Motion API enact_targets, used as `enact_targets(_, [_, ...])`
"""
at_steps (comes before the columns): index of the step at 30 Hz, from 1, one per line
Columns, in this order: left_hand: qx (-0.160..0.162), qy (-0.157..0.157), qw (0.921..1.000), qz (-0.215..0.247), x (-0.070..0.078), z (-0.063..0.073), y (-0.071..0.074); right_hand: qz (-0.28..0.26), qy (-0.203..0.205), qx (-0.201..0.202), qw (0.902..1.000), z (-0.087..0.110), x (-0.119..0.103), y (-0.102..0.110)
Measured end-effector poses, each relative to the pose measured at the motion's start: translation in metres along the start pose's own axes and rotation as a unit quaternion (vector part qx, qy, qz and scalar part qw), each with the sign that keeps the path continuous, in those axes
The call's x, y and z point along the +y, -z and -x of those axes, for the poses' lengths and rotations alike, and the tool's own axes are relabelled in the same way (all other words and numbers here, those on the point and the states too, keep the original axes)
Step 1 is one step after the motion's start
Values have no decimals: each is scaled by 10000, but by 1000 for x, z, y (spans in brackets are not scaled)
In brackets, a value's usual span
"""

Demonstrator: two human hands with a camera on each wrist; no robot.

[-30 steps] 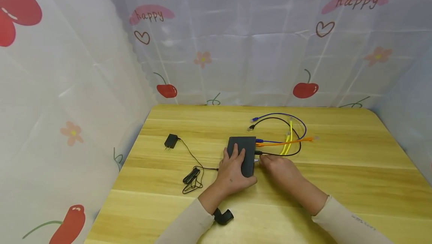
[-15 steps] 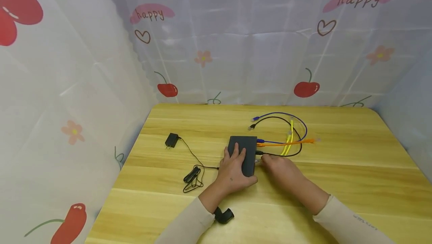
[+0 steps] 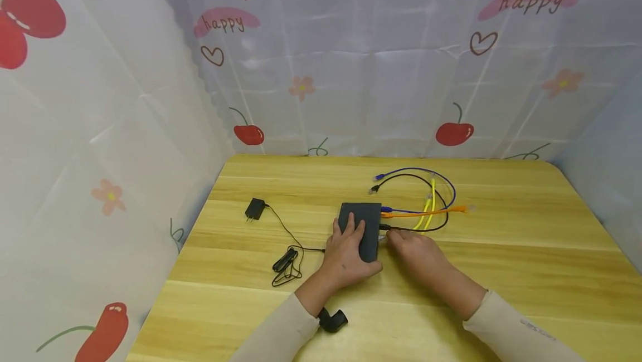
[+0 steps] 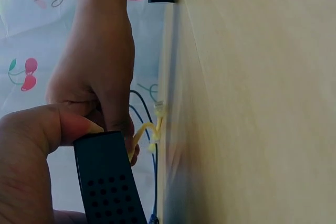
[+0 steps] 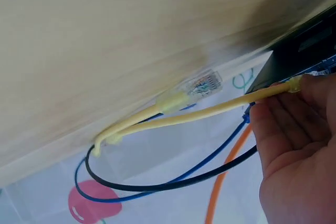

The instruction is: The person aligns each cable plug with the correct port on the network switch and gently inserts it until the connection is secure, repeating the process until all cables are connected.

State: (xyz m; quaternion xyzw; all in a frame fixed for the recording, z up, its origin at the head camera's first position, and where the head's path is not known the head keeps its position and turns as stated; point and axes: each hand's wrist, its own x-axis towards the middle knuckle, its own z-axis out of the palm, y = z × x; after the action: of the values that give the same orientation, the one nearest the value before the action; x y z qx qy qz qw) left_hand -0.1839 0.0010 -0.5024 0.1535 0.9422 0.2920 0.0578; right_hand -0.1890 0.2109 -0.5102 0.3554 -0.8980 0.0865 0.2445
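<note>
A flat black network switch (image 3: 370,215) lies on the table. My left hand (image 3: 345,262) rests on it with fingers spread across its top; in the left wrist view the thumb presses at the corner above the vented side (image 4: 107,192). At the right side my right hand (image 3: 420,253) pinches a yellow Ethernet cable (image 5: 226,108) just behind its clear plug, close to the port edge. Its other end shows a clear plug (image 5: 202,86) in the right wrist view. Blue (image 3: 407,210), orange (image 3: 441,213) and black (image 3: 416,230) Ethernet cables run from the same side.
At the left lies a black power adapter (image 3: 254,209), whose thin cord runs through a tied bundle (image 3: 285,260) to the switch's left side. Loose blue and black cable ends curve behind the switch. A printed curtain (image 3: 371,89) hangs behind the table (image 3: 531,239).
The yellow cable's strands have shifted slightly, and less of the clear plug shows beside my right fingertips than half a second ago. My left hand and the switch stay in place.
</note>
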Motion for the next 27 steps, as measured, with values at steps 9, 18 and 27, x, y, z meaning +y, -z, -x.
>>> enact_targets(9, [5, 5, 10000, -24, -1, -1, -2, 67, 139, -91, 9998, 1, 1, 3])
enact_targets(18, [-34, 42, 9999, -102, -1, -2, -2, 359, 13, -398, 9986, 0, -2, 5])
enact_targets(27, [-30, 139, 9994, -302, 2, -3, -5, 490, -33, -391, 9980, 1, -6, 8])
